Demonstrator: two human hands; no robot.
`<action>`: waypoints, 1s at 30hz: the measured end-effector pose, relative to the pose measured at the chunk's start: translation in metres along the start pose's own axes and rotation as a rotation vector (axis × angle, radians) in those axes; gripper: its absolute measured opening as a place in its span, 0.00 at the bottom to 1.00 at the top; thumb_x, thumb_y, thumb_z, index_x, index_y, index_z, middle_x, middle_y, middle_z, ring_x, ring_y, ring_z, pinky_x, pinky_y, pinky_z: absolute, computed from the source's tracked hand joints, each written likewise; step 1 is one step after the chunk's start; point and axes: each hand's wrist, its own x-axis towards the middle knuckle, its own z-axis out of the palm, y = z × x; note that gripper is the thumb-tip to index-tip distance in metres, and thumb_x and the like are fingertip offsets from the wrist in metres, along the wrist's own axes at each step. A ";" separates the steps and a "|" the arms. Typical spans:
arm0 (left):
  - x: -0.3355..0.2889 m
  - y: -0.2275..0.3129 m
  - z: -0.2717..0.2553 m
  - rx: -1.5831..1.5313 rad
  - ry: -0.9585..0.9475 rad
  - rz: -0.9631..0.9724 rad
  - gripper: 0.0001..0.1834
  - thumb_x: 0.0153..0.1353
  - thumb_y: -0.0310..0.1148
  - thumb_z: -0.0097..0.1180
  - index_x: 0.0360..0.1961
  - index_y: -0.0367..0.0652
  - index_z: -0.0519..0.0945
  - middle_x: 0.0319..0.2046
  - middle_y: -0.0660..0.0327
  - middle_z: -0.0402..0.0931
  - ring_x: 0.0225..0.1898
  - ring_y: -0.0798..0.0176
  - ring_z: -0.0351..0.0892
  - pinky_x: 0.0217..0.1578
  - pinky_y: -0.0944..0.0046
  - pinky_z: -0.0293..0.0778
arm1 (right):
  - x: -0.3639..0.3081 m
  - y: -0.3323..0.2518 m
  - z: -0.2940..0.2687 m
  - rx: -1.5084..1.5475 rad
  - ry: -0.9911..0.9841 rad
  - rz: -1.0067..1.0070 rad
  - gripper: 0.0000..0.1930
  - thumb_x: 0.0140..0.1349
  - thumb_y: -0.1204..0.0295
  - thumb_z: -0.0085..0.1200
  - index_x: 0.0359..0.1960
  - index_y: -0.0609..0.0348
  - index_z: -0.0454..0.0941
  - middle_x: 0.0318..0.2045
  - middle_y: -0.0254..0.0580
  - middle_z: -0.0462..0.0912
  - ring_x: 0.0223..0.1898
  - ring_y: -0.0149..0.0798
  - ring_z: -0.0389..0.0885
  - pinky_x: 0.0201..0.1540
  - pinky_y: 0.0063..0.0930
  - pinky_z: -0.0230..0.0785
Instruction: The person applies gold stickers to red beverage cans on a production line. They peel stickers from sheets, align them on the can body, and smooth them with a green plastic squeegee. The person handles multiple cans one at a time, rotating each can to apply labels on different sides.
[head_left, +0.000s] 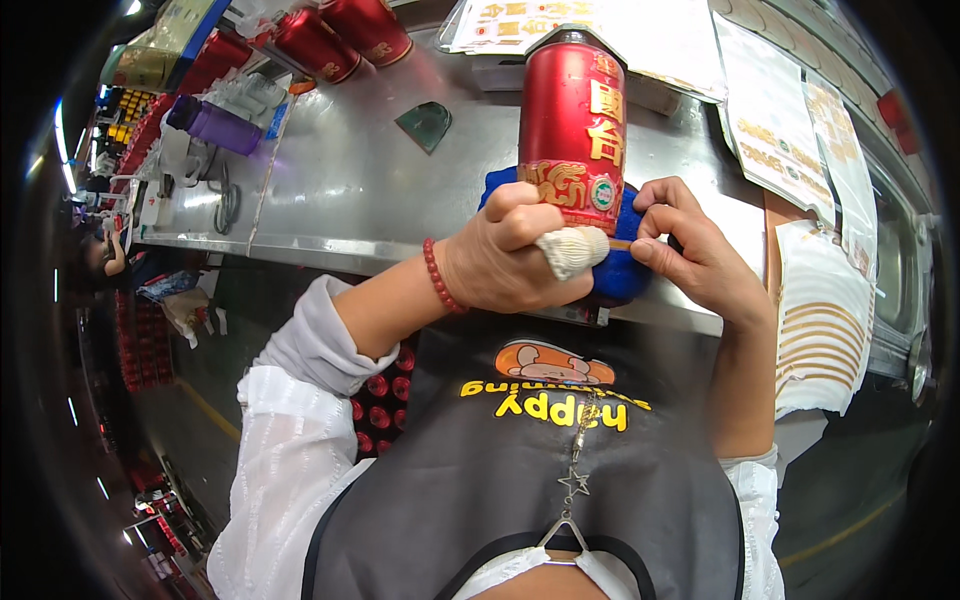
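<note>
Near: left hand [500, 258] at 7 o'clock of the red bottle [570, 115], fingers curled, white ribbed finger cover [572, 252] at the bottle's lower end; cannot tell whether it clamps anything. Right hand [712, 262] at 5 o'clock: thumb and forefinger together, pinching a thin gold strip [620, 244].

Key relation: strip runs from the right fingertips toward 9 o'clock, across the bottle's long axis (12 to 6). Left hand appears nearer the bottle, overlapping its lower edge.

Around that end: blue cloth [625, 278], on the steel counter [330, 170].

Farther, from the bottle: dark green plate [425, 126] at 9 o'clock, printed sheets [770, 125] at 3, more red bottles [335, 45] at 10
</note>
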 end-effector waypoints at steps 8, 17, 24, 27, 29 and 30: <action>0.001 0.002 -0.009 0.015 -0.050 0.010 0.15 0.35 0.32 0.66 0.28 0.63 0.81 0.46 0.76 0.77 0.47 0.61 0.62 0.45 0.58 0.62 | 0.003 0.000 -0.001 -0.046 -0.011 -0.032 0.13 0.67 0.66 0.59 0.29 0.58 0.71 0.48 0.41 0.67 0.52 0.39 0.66 0.58 0.28 0.59; -0.006 0.006 -0.015 0.087 -0.061 -0.051 0.12 0.41 0.34 0.65 0.29 0.64 0.79 0.52 0.77 0.75 0.49 0.61 0.61 0.45 0.57 0.62 | 0.005 0.001 0.001 -0.073 0.013 -0.069 0.12 0.67 0.67 0.59 0.30 0.59 0.71 0.48 0.41 0.67 0.53 0.39 0.66 0.57 0.29 0.60; -0.001 0.003 -0.013 0.006 -0.068 -0.029 0.11 0.40 0.36 0.65 0.27 0.64 0.79 0.50 0.77 0.74 0.50 0.61 0.60 0.46 0.55 0.62 | 0.005 -0.004 0.001 -0.007 -0.013 -0.043 0.13 0.67 0.65 0.59 0.29 0.58 0.71 0.49 0.41 0.66 0.53 0.40 0.65 0.58 0.30 0.59; -0.009 0.006 -0.014 0.102 -0.035 -0.078 0.15 0.33 0.34 0.65 0.27 0.65 0.80 0.44 0.76 0.76 0.45 0.60 0.62 0.43 0.57 0.63 | 0.006 -0.005 0.002 -0.061 0.008 -0.106 0.13 0.67 0.65 0.59 0.29 0.58 0.71 0.49 0.41 0.66 0.52 0.39 0.65 0.57 0.29 0.60; -0.004 0.006 -0.014 0.067 -0.046 -0.057 0.15 0.33 0.34 0.64 0.26 0.65 0.80 0.44 0.76 0.76 0.45 0.60 0.61 0.43 0.57 0.63 | 0.003 -0.005 -0.002 -0.055 -0.003 -0.066 0.13 0.67 0.64 0.59 0.29 0.58 0.71 0.49 0.41 0.66 0.52 0.39 0.65 0.57 0.29 0.60; 0.000 0.005 -0.014 0.050 -0.052 -0.049 0.15 0.33 0.35 0.64 0.26 0.65 0.80 0.44 0.76 0.76 0.45 0.60 0.61 0.42 0.57 0.62 | 0.002 -0.004 -0.003 -0.051 -0.011 -0.046 0.14 0.67 0.64 0.59 0.29 0.58 0.71 0.49 0.41 0.66 0.53 0.39 0.65 0.57 0.29 0.60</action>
